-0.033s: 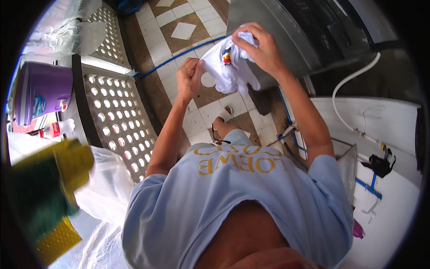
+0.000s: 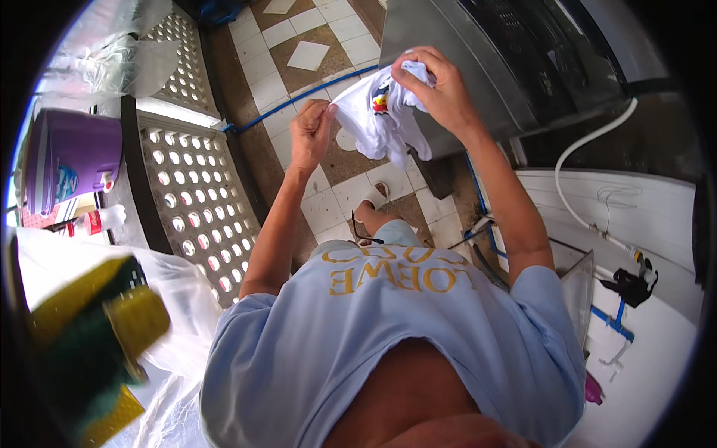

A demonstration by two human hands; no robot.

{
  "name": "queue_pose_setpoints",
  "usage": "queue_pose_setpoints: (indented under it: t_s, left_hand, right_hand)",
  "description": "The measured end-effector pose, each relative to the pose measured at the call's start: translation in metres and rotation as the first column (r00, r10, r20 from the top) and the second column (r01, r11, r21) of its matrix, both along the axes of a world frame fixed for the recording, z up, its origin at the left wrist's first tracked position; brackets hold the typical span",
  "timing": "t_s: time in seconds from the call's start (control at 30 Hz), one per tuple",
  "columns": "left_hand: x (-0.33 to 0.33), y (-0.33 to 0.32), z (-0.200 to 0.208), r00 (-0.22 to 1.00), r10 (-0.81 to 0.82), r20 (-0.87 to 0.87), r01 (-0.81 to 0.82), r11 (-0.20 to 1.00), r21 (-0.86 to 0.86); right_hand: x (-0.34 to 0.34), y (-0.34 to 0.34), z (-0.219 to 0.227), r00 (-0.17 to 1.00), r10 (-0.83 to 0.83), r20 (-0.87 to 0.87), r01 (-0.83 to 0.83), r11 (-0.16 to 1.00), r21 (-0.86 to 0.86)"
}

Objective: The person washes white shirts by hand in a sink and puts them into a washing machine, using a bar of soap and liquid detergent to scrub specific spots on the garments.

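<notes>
A small white garment (image 2: pixel 373 123) with a colourful printed figure on it is stretched between my hands, its lower part hanging in loose folds. My left hand (image 2: pixel 310 134) pinches one edge of it between thumb and fingers. On the other side my right hand (image 2: pixel 439 88) is closed round a bunched part, a little farther from me than the left. The cloth hangs in the air above the tiled floor (image 2: pixel 321 205), beside a grey metal cabinet (image 2: pixel 441 67). The far side of the garment is hidden.
A blue hose (image 2: pixel 299 97) crosses the floor beyond my hands. To the left stand a perforated block wall (image 2: pixel 198 205), a purple drink cooler (image 2: pixel 82 157) and a bottle with a red label (image 2: pixel 101 219). A blurred green-and-yellow object (image 2: pixel 89 351) is close by. A white hose (image 2: pixel 590 134) hangs right.
My hands and the garment sit slightly lower in the picture, as does much of the scene. The green-and-yellow object at left has shifted and turned. Both hands keep their hold.
</notes>
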State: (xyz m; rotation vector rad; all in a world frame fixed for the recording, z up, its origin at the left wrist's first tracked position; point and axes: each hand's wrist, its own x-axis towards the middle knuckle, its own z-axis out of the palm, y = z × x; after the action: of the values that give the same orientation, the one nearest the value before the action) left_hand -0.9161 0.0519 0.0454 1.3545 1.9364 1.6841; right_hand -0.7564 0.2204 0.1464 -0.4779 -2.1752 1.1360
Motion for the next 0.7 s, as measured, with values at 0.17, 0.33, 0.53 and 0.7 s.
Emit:
queue_pose_setpoints:
  t_s: [0.17, 0.33, 0.53, 0.7]
  left_hand:
    - [-0.046, 0.049, -0.01, 0.934, 0.022, 0.356, -0.059, 0.994, 0.094]
    - [-0.128, 0.09, 0.092, 0.981, 0.193, 0.029, -0.195, 0.975, 0.107]
    - [-0.235, 0.134, 0.151, 0.857, 0.307, -0.413, -0.235, 0.947, 0.218]
    - [-0.332, 0.114, 0.201, 0.714, 0.395, -0.579, -0.304, 0.919, 0.251]
  right_hand:
    - [-0.042, 0.042, -0.016, 1.0, 0.002, -0.001, -0.002, 0.992, -0.124]
    - [-0.084, 0.073, -0.005, 0.979, 0.025, -0.203, -0.026, 1.0, -0.005]
    - [-0.153, 0.11, -0.132, 0.984, 0.159, 0.075, -0.09, 0.821, -0.564]
    - [-0.221, 0.113, -0.1, 0.965, 0.262, 0.002, -0.236, 0.873, -0.428]
